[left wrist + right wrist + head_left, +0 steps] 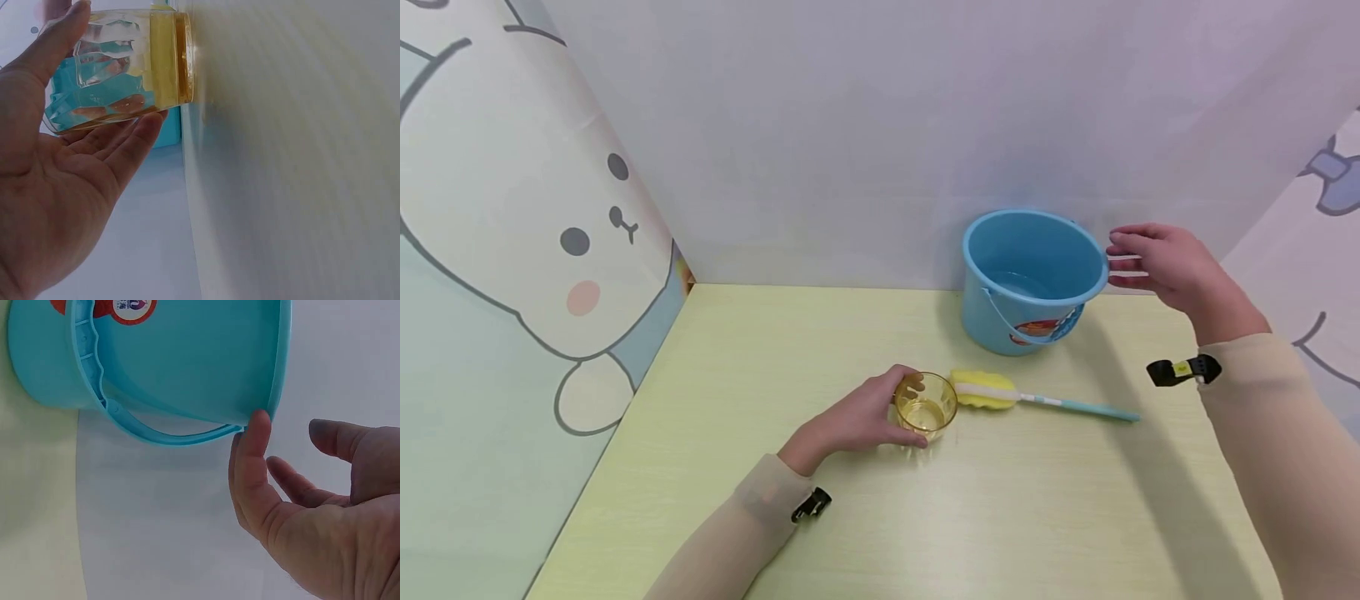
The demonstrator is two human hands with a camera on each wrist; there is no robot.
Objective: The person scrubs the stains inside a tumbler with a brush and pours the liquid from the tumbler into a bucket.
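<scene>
My left hand [867, 414] is around an amber-tinted clear glass cup [929, 425], thumb on the near side and fingers on the far side. In the left wrist view the faceted glass wall shows between the thumb and fingers, its base at or just above the tabletop. At the right side of a light blue bucket [981, 312] is my right hand [1172, 265], fingers extended and apart. The right wrist view puts a fingertip [259, 425] at the bucket's rim, near the handle joint; whether it touches is hard to tell.
A cup brush with a yellow sponge head [992, 392] and blue handle lies between the glass and the bucket's front. The bucket's handle [1011, 327] hangs down in front. Behind the pale wooden table [715, 367] is a plain wall sheet [812, 150], with cartoon-printed sheets at both sides.
</scene>
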